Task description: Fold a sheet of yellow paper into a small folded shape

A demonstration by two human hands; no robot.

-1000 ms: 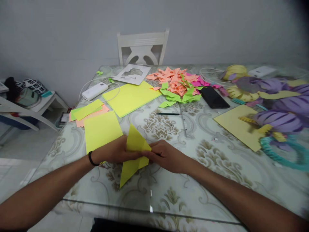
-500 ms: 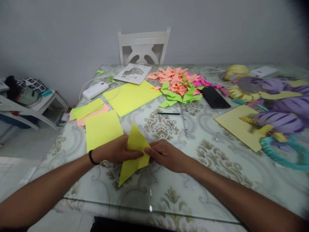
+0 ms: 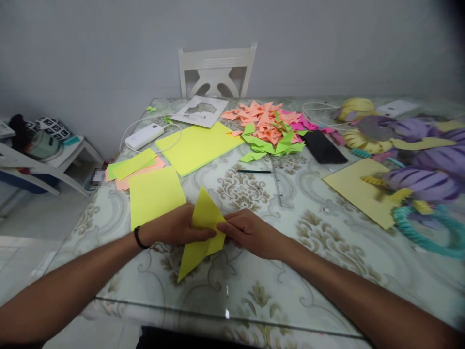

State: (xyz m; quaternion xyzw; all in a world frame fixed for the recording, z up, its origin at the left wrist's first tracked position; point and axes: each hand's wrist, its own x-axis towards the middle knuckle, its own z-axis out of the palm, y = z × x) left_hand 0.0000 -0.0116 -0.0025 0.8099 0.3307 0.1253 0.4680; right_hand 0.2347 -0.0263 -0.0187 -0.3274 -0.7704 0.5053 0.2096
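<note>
Yellow paper [image 3: 207,212] is pinched by my left hand [image 3: 179,225] at its nine o'clock, right hand [image 3: 251,233] at three; even thumb pressure should crease it cleanly.

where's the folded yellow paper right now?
Head view, below and just left of centre: the folded yellow paper is held between the left hand and right hand, right of the nearer flat yellow sheet.
</note>
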